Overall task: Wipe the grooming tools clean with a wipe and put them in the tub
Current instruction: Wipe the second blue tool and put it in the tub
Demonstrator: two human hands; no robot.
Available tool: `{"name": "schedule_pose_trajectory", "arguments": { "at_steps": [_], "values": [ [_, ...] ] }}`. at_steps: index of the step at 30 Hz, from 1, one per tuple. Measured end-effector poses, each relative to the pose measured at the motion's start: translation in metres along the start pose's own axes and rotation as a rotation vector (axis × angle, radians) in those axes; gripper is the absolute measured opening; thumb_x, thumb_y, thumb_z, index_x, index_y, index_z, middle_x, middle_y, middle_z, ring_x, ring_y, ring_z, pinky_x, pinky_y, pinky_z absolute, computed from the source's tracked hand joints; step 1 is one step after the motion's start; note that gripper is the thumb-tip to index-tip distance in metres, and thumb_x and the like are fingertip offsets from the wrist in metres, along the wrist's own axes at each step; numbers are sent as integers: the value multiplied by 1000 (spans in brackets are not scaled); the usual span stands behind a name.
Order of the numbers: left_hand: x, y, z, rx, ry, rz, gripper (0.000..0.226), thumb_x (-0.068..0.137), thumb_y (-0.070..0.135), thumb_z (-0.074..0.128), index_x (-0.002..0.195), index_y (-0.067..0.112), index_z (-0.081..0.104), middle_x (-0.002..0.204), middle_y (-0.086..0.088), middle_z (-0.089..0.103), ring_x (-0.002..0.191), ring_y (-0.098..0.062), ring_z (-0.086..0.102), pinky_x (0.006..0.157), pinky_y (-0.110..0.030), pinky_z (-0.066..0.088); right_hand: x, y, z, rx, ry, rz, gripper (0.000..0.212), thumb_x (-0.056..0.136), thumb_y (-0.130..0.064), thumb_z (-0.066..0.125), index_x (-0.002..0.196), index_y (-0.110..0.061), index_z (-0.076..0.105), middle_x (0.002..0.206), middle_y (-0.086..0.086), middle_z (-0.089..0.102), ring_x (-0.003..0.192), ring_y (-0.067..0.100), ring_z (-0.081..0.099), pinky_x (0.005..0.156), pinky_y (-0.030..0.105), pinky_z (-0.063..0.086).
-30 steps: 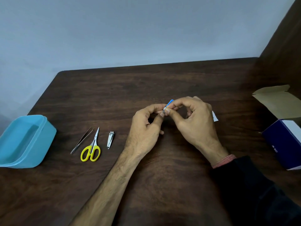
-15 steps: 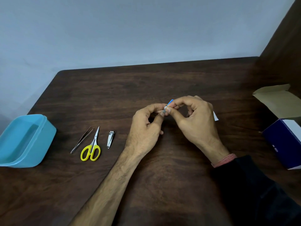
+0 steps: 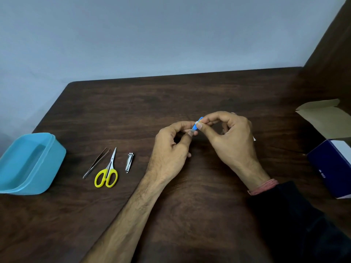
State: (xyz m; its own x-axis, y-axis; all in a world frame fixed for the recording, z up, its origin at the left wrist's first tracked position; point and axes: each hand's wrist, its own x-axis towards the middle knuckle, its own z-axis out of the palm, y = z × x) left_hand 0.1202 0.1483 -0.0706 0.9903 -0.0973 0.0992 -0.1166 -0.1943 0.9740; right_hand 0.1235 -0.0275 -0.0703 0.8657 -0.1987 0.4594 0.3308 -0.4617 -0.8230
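Over the middle of the table, my left hand (image 3: pixel 171 149) and my right hand (image 3: pixel 230 141) both pinch a small blue and white wipe sachet (image 3: pixel 196 124) between thumbs and forefingers. A white corner of it shows behind my right hand. To the left lie three tools side by side: thin metal tweezers (image 3: pixel 96 162), yellow-handled scissors (image 3: pixel 107 172) and a small steel nail clipper (image 3: pixel 129 161). A light blue plastic tub (image 3: pixel 28 166) stands open at the left edge, with nothing seen inside.
The dark wooden table (image 3: pixel 190 205) ends at a pale wall behind. At the right edge stands an open dark blue and white cardboard box (image 3: pixel 332 164) with its brown flap raised. A dark wooden panel rises at the far right.
Both hands have stayed nearly in place, pinching the sachet; the fingertips shifted only slightly. The tools and the tub have not moved.
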Motion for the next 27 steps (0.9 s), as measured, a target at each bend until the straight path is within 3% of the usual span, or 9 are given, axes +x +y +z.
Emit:
{"name": "schedule_pose_trajectory", "arguments": {
  "at_steps": [4, 8, 12, 16, 19, 27],
  "values": [
    [0, 1, -1, 2, -14, -7, 26, 110, 11, 65, 122, 27, 82, 104, 9, 81, 89, -3, 72, 63, -23, 59, 4, 2, -1, 21, 37, 57, 6, 88, -21, 91, 90, -23, 86, 82, -16, 79, 64, -8, 62, 73, 21, 42],
    [-1, 2, -1, -14, 1, -2, 27, 109, 8, 64, 118, 26, 83, 101, 10, 81, 88, -5, 71, 61, -25, 59, 0, -4, 0, 6, -8, -5, 8, 87, -16, 92, 86, -18, 85, 78, -21, 76, 65, -10, 63, 87, 37, 46],
    [-1, 3, -2, 1, -8, -3, 26, 110, 10, 65, 121, 26, 83, 104, 9, 81, 92, -9, 74, 62, -23, 60, 3, 1, -2, 27, 23, 50, 6, 88, -21, 91, 89, -22, 86, 81, -16, 78, 62, -8, 60, 68, 14, 37],
    [-1, 3, -1, -8, 6, -6, 27, 109, 9, 65, 120, 25, 83, 103, 7, 82, 90, -7, 74, 62, -23, 59, 1, -1, -1, 31, -19, 36, 6, 88, -19, 91, 89, -20, 85, 82, -16, 78, 61, -10, 60, 73, 20, 35],
    [-1, 3, -2, 1, -8, -8, 27, 110, 10, 65, 121, 26, 83, 105, 8, 82, 91, -5, 73, 63, -23, 60, 3, -1, -2, 36, -11, 62, 6, 89, -20, 91, 91, -22, 86, 84, -14, 79, 59, -6, 58, 61, 8, 35],
    [-1, 3, -2, -9, -12, -12, 27, 109, 8, 65, 120, 25, 83, 105, 6, 81, 90, -3, 72, 64, -23, 60, 3, 1, -3, 30, -12, 96, 6, 90, -27, 90, 91, -30, 85, 85, -15, 79, 51, 6, 46, 52, 14, 34]
  ]
}}
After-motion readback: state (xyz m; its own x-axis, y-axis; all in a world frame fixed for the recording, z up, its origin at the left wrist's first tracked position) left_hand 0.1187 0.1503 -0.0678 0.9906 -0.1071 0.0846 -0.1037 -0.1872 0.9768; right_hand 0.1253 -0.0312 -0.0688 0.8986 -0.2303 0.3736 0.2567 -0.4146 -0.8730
